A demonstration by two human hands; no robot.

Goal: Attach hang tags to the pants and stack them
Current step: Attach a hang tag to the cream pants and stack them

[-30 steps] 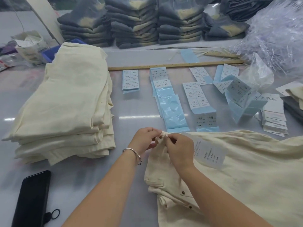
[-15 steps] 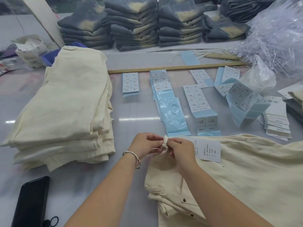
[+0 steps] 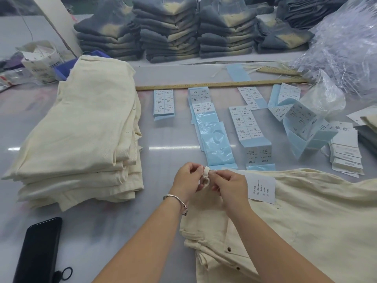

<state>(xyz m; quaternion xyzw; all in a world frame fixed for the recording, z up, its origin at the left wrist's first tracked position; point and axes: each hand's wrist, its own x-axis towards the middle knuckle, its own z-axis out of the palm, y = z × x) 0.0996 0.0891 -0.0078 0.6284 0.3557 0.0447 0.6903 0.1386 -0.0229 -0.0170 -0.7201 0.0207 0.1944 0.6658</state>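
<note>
Pants [image 3: 295, 221] loop pinched by hands [image 3: 208, 181].

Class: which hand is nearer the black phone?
Left. The left hand is on the phone's side of the belt loop; the right hand is beyond it.

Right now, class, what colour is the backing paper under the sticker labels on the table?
Light blue backing paper, clearest in the head view.

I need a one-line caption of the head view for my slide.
Both hands, left hand and right hand, pinch a belt loop of cream pants beside a hang tag.
</note>
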